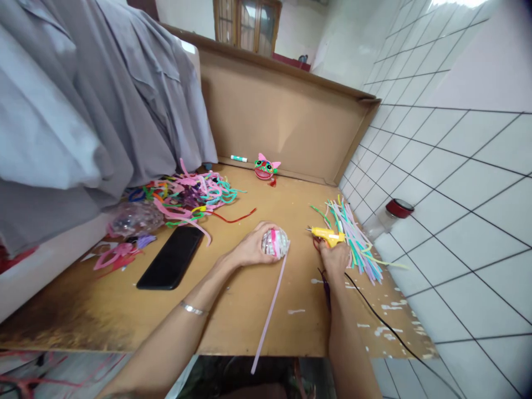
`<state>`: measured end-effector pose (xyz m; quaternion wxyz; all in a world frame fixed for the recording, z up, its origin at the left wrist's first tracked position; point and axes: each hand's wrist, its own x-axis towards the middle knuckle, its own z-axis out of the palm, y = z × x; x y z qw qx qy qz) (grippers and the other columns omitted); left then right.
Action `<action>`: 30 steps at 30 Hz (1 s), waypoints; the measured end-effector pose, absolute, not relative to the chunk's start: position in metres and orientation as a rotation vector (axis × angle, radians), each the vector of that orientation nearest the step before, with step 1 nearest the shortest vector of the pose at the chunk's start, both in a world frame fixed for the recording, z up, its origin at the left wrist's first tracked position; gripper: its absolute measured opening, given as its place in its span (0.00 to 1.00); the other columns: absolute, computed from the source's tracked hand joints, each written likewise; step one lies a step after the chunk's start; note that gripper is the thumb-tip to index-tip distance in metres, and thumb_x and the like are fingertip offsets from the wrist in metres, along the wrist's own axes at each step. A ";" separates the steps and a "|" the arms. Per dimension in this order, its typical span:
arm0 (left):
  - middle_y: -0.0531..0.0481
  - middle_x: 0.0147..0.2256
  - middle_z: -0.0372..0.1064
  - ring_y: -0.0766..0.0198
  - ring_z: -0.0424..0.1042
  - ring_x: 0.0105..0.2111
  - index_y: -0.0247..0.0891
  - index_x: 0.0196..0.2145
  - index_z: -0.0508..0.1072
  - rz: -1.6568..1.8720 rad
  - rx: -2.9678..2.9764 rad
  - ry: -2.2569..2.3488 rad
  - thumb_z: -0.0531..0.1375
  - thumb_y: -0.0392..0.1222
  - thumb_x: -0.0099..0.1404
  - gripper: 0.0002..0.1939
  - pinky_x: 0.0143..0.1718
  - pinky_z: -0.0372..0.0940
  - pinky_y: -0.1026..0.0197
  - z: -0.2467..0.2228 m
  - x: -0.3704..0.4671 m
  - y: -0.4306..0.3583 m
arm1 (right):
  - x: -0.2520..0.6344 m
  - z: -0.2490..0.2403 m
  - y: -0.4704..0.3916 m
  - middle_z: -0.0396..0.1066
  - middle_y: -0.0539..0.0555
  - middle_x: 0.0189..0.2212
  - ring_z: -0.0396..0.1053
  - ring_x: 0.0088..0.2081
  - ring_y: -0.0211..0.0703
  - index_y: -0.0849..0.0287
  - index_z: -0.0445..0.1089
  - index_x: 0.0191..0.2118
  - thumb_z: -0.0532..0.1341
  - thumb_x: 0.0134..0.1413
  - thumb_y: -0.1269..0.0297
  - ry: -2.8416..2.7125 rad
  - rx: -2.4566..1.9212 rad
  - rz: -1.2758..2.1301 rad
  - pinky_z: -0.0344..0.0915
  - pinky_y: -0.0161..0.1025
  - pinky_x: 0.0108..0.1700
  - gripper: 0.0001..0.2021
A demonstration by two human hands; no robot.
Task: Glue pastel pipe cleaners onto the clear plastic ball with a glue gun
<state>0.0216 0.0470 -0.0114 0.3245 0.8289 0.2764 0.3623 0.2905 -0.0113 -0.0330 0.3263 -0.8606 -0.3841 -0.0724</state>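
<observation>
Near the middle of the table, my left hand [252,245] is wrapped round a clear plastic cup-like piece [281,244] with a pink band on it. A long pale lilac pipe cleaner [271,307] runs from its right side down past the table's front edge. To the right, my right hand [334,259] grips a yellow hot glue gun [328,235], its nozzle pointing left toward the clear piece but apart from it. The black cord [382,318] trails off to the lower right. Beside the glue gun lies a bundle of pastel pipe cleaners [359,241].
A black phone [171,257] lies left of my left arm, near a tangled heap of coloured pipe cleaners [199,191]. Grey cloth [158,100] hangs at the left. Against the cardboard panel [282,111] are a colourful animal-face figure [265,167] and a marker [239,158]. A tiled wall [457,194] bounds the right.
</observation>
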 end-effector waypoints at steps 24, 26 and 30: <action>0.45 0.51 0.64 0.52 0.68 0.52 0.39 0.54 0.63 0.949 2.160 0.783 0.71 0.44 0.44 0.39 0.58 0.64 0.51 -0.012 0.022 0.050 | 0.217 -0.065 -0.052 0.70 0.64 0.51 0.66 0.46 0.48 0.61 0.71 0.47 0.53 0.60 0.79 -2.377 -1.628 -0.722 0.66 0.42 0.46 0.14; 0.45 0.51 0.64 0.52 0.68 0.52 0.39 0.53 0.63 0.950 2.149 0.778 0.71 0.44 0.44 0.39 0.58 0.64 0.51 -0.012 0.022 0.050 | 0.216 -0.063 -0.052 0.73 0.60 0.42 0.68 0.39 0.45 0.60 0.71 0.38 0.54 0.59 0.79 -2.464 -1.561 -0.724 0.67 0.39 0.41 0.10; 0.45 0.51 0.64 0.52 0.68 0.51 0.39 0.53 0.63 0.954 2.142 0.764 0.71 0.43 0.44 0.39 0.57 0.64 0.50 -0.013 0.022 0.051 | 0.221 -0.055 -0.051 0.71 0.55 0.31 0.68 0.32 0.43 0.58 0.68 0.32 0.55 0.59 0.79 -2.543 -1.447 -0.711 0.67 0.37 0.36 0.10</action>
